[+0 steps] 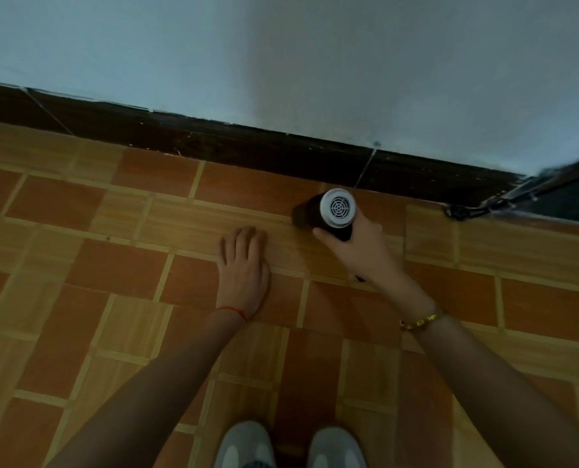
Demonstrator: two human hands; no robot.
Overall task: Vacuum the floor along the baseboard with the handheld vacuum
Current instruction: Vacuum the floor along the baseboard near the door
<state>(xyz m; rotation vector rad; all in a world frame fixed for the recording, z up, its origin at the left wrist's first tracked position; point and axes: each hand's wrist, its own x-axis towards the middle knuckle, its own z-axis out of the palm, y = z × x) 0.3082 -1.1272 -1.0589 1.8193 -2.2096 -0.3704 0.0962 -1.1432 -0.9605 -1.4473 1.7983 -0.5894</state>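
Gripping vacuum w/ right hand fingers underneath

No readable text, labels, brands or numbers anywhere, black handheld vacuum with a white round vented end cap unmarked, gold-coloured bracelet on the right wrist showing dark marks too small to read

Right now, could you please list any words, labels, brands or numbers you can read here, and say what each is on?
None can be read.
Handheld vacuum: only a grille on its white end cap, no lettering shows.
Gold bracelet on the right wrist: dark marks, too small and blurred to read.
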